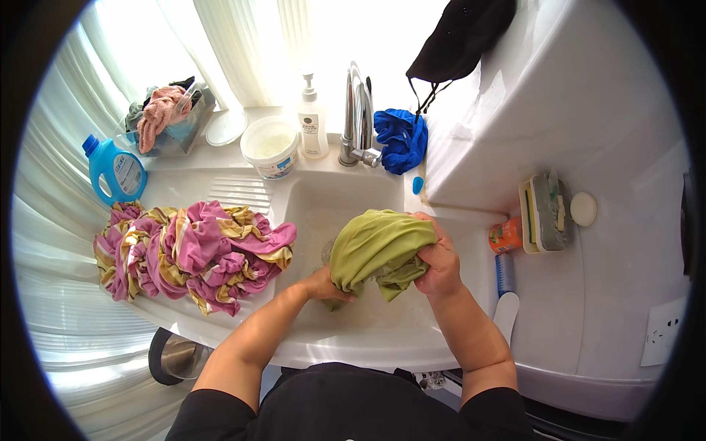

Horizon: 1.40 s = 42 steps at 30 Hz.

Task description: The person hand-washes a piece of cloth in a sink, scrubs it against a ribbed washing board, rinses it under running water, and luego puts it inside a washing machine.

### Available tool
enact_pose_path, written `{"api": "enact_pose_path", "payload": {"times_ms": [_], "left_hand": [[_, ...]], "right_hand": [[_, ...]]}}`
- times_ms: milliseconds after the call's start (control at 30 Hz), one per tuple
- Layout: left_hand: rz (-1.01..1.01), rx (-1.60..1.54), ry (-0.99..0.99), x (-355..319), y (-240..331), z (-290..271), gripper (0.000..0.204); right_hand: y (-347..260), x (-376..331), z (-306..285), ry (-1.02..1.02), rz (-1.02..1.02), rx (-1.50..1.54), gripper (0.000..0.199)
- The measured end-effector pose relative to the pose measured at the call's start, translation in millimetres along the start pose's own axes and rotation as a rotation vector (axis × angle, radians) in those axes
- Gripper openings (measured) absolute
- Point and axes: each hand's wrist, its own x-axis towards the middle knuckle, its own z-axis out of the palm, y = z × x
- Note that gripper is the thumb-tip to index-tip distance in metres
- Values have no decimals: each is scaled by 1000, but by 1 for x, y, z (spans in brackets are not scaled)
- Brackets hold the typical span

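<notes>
White sink unit (243, 187) fills the middle of the frame — on its ribbed drainboard at left lies a heap of pink-and-yellow cloth (193, 253). Upper left stands a blue detergent bottle (114, 169); along the back ledge, upper centre — a white tub (271, 147), a pump bottle (312, 121) and a blue cloth (401, 140).

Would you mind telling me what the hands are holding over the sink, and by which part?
Both hold the green cloth: the right hand grips its bunched right side, and the left hand grips its lower left edge, over the sink.

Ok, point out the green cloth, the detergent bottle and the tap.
green cloth (379, 242), head view, middle of the bunched fabric
detergent bottle (114, 170), head view, blue body
tap (358, 117), head view, upright metal spout
</notes>
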Motion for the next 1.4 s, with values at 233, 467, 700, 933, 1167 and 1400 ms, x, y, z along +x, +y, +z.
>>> {"api": "enact_pose_path", "payload": {"times_ms": [233, 467, 700, 933, 1167, 1400], "left_hand": [[-301, -918, 113, -23, 25, -18, 55], [-666, 441, 419, -2, 21, -19, 85], [-310, 1141, 151, 13, -20, 23, 79], [-407, 1101, -86, 32, -57, 19, 76], [-431, 1015, 258, 22, -28, 8, 76], [-116, -990, 398, 25, -54, 16, 68]], "right_hand": [[-9, -6, -22, 535, 139, 119, 40], [83, -57, -147, 201, 978, -1122, 46], [153, -58, -133, -509, 530, -2097, 81], [178, -36, -132, -622, 690, -1981, 81], [162, -70, -147, -29, 487, -1946, 71], [158, -44, -131, 92, 411, -998, 38]]}}
